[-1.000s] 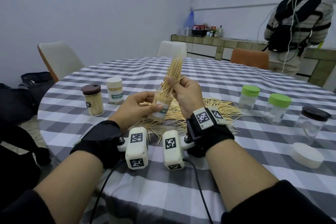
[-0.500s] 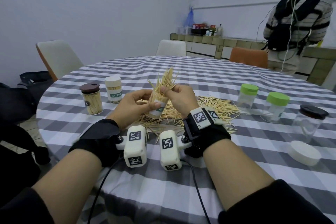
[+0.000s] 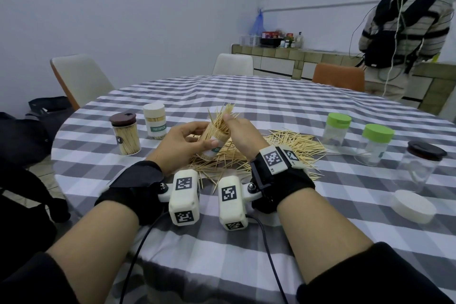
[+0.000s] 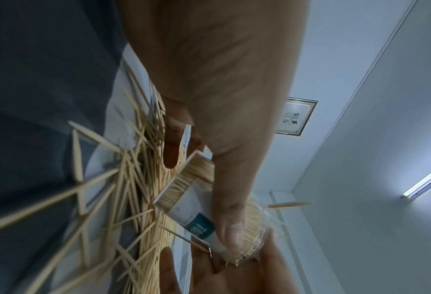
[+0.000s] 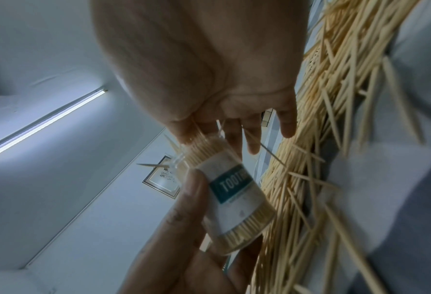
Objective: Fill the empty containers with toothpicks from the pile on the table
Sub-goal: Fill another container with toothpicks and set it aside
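Note:
My left hand (image 3: 204, 136) grips a clear toothpick container (image 3: 214, 143) with a white and teal label, tilted just above the pile of toothpicks (image 3: 283, 145) on the checked table (image 3: 271, 106). My right hand (image 3: 229, 123) pinches a bundle of toothpicks (image 3: 225, 113) that sticks out of the container's mouth and fans apart at its top. In the right wrist view the container (image 5: 234, 197) looks packed with toothpicks, and the thumb and fingers of my right hand (image 5: 234, 135) close on their upper ends. The left wrist view shows the container (image 4: 191, 201) from below, over the pile (image 4: 123, 199).
Two filled jars stand at the left, one brown-lidded (image 3: 125, 136), one white-lidded (image 3: 155, 121). At the right stand two empty green-lidded containers (image 3: 336, 128) (image 3: 375, 143), a dark-lidded jar (image 3: 419, 165) and a loose white lid (image 3: 413, 206). A person (image 3: 407, 20) stands at the back right.
Both hands have come down towards the pile. The bundle has gone deeper into the container, so less of it sticks out, and the container leans more.

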